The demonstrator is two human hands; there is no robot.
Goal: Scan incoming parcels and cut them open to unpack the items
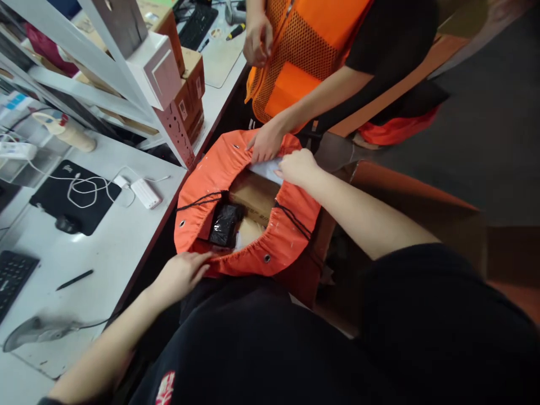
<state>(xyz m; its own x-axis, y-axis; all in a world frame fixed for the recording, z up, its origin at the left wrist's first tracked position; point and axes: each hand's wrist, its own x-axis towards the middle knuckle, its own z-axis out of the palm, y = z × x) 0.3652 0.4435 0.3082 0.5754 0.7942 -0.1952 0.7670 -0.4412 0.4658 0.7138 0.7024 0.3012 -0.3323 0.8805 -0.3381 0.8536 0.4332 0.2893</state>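
An orange drawstring bag stands wide at its gathered mouth in front of me, with black cords at two sides. My left hand has its fingers curled over the near left rim of the bag. On the far right rim, my right hand is closed on the fabric, next to a white package just inside. Also in the bag are a brown cardboard box, a black plastic-wrapped packet and a pale packet. A co-worker's hand rests on the far rim, close to my right hand.
To the left, a desk holds a mouse pad, a white power bank with cable, a pen and a scanner. A metal post rises beside stacked boxes. An open carton stands right.
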